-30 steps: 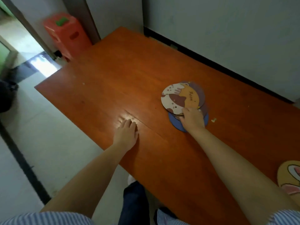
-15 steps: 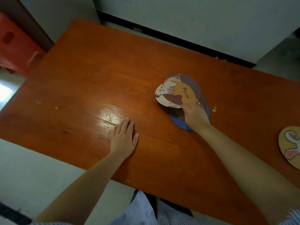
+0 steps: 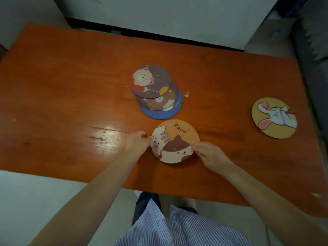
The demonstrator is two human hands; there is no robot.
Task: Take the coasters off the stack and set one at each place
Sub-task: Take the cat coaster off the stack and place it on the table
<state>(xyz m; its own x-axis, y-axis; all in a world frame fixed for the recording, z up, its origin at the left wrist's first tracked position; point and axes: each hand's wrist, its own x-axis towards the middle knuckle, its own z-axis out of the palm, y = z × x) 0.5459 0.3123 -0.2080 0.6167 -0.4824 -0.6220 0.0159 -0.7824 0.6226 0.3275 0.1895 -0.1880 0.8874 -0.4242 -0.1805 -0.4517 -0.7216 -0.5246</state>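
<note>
While both the left hand (image 3: 137, 143) and right hand (image 3: 209, 155) pinch opposite edges of the cat coaster (image 3: 174, 141), the stack (image 3: 156, 91) lies just beyond their fingertips.

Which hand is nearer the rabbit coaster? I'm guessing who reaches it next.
The right hand. It pinches the Meow coaster's right edge, on the side toward the rabbit coaster. The left hand grips the opposite edge, farther away.
</note>
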